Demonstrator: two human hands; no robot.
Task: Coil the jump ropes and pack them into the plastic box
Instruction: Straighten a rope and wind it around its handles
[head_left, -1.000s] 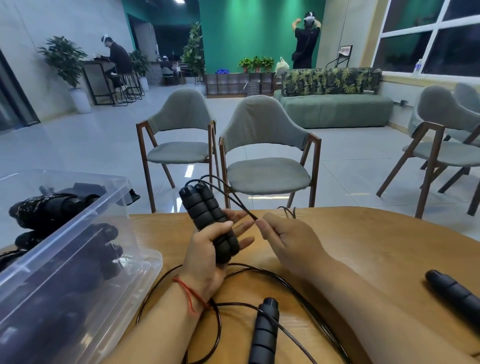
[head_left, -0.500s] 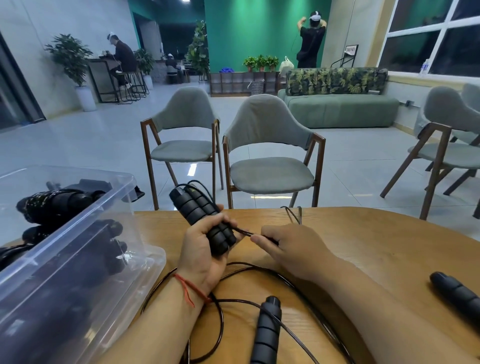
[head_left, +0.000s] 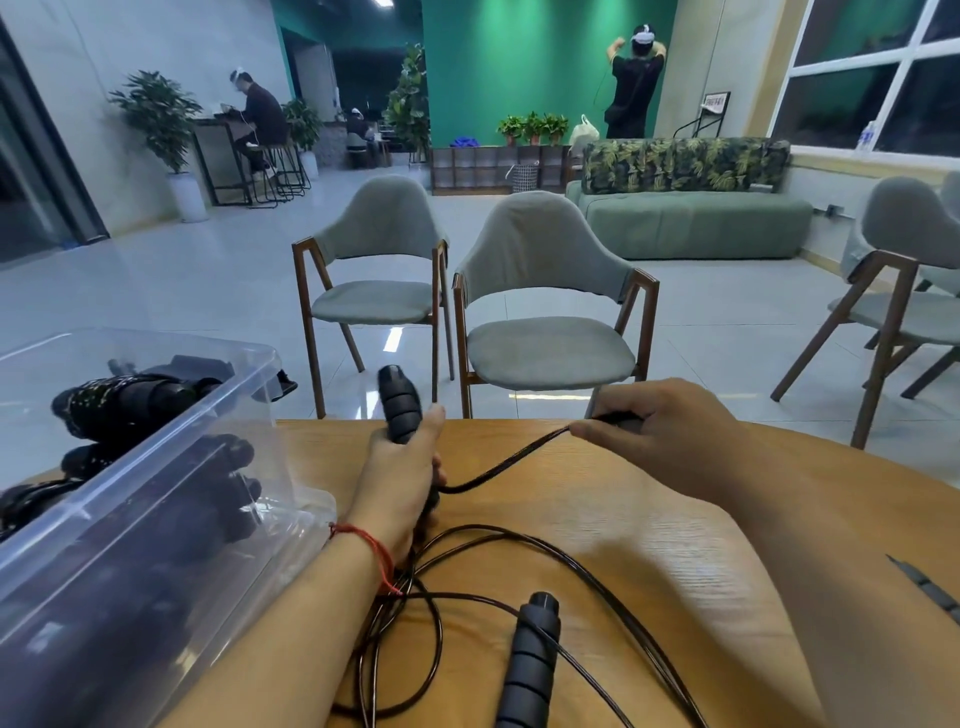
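Head view: the left hand is closed around a black foam handle with moulded ribs. The handle stands nearly upright, its rounded top rising above the thumb. From under that fist a thin, glossy black cord runs taut to the right hand, which pinches it between thumb and curled fingers just above the round table of pale, grained wood.

More of the same smooth cord lies in loose, overlapping loops on the tabletop in front of the wrists. A second ribbed black handle rests flat among them. A thin red string bracelet circles the left wrist.

On the left of the table sits a clear rectangular plastic box with rounded corners and a thick rim. Inside it are bundled black jump ropes, their ribbed grips blurred through the translucent wall. At the right edge the tip of another dark ribbed handle shows. Grey fabric shell chairs on wooden frames stand beyond the table.
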